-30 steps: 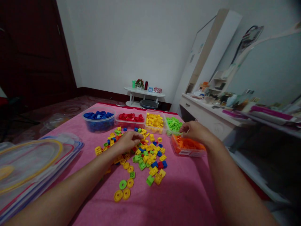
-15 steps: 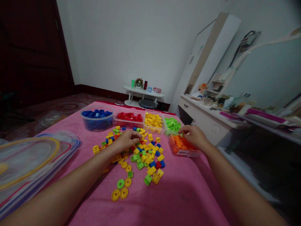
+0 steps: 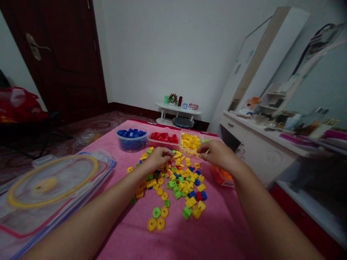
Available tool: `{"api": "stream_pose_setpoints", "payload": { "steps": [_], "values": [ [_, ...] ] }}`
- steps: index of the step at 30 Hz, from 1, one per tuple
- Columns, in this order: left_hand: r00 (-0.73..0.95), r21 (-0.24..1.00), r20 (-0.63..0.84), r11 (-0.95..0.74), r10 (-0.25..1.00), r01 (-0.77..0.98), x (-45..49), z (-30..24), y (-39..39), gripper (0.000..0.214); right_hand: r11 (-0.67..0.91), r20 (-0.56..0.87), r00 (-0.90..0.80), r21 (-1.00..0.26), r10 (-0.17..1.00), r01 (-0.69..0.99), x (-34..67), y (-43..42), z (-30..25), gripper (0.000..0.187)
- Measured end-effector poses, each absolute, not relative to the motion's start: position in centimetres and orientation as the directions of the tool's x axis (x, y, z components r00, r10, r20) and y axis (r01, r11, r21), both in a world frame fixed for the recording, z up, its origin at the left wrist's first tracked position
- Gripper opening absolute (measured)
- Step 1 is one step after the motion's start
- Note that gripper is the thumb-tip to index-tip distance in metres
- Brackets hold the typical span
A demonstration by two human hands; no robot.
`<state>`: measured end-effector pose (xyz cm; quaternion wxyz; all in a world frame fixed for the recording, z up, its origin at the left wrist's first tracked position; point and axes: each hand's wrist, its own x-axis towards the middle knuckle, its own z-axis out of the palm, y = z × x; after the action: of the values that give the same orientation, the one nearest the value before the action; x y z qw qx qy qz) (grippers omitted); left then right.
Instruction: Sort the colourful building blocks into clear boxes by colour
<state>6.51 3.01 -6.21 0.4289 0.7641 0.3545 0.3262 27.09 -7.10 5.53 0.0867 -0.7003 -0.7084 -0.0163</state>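
Observation:
Over the far part of a loose pile of toy building blocks, my left hand is curled down. Its fingertips are among the blocks, and what they pinch, if anything, is hidden. My right hand hovers at the pile's right, near the box of yellow blocks, thumb and fingers drawn together. A bit of light green shows at its fingertips, too small to name. Partly behind that hand are the box of green blocks and, under the wrist, the box of orange blocks.
A round tub of blue blocks and a box of red blocks stand along the far side. Stacked clear lids lie at left on the pink cloth. Yellow wheels lie in front. A white dresser stands at right.
The view has swung left, so the table appears further right. My right hand has moved from over the orange box toward the pile and yellow box. My left hand stays over the pile.

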Motion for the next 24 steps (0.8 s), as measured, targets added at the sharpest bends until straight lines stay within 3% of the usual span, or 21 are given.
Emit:
{"api": "stream_pose_setpoints", "payload": {
  "steps": [4,7,10,16,19,22,24],
  "values": [
    [0.587,0.825,0.183,-0.448,0.789,0.345,4.9,-5.4,3.8,0.024,0.079,0.075,-0.068,-0.156,0.995,0.985,23.0,-5.4,3.1,0.018],
    [0.751,0.812,0.025,-0.452,0.659,0.370,4.0,-4.5,3.3,0.017,0.044,0.025,-0.041,-0.117,0.999,0.992,21.5,-4.6,0.3,0.020],
    [0.811,0.794,-0.098,-0.446,0.577,0.413,4.0,-4.1,2.1,0.017,0.040,0.015,-0.039,-0.083,0.999,0.996,21.3,-4.3,-1.7,0.022],
    [0.778,0.573,0.041,-0.652,0.627,0.496,4.9,-3.6,0.1,0.018,0.049,-0.028,-0.052,-0.103,0.998,0.993,22.0,-4.3,-2.8,0.023],
    [0.783,0.488,0.035,-0.694,0.621,0.529,5.0,-3.3,-0.3,0.014,0.054,-0.013,-0.055,-0.106,0.998,0.993,22.2,-4.1,-3.1,0.024],
    [0.770,0.497,0.022,-0.675,0.638,0.546,4.9,-3.3,0.1,0.012,0.077,0.034,-0.072,-0.161,0.997,0.984,22.8,-3.8,-3.5,0.023],
    [0.732,0.567,0.046,-0.622,0.679,0.541,4.7,-3.6,0.8,0.014,0.072,0.049,-0.060,-0.273,0.997,0.959,23.4,-3.5,-3.8,0.020]
  ]
}}
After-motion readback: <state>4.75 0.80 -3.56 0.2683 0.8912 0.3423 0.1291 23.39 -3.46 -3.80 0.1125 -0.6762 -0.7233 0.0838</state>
